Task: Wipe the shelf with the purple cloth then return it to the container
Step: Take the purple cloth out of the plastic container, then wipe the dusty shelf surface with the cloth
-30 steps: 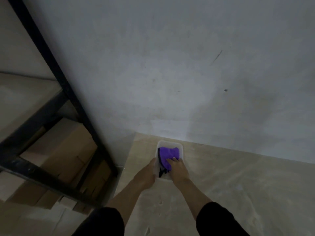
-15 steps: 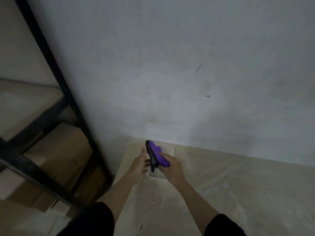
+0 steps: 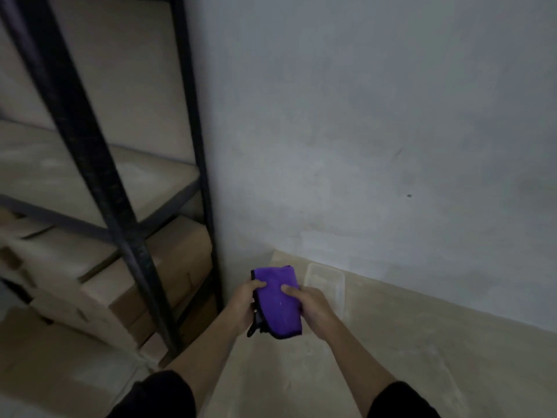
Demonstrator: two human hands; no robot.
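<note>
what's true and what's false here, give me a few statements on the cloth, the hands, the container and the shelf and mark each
1. The left hand and the right hand both hold the purple cloth. True.
2. The purple cloth lies inside the container. False: it is held in the hands, left of the container, which looks empty.
3. Cardboard boxes sit below the shelf board. True.
4. The container stands on the shelf. False: it stands on the pale surface by the wall, right of the shelf.
</note>
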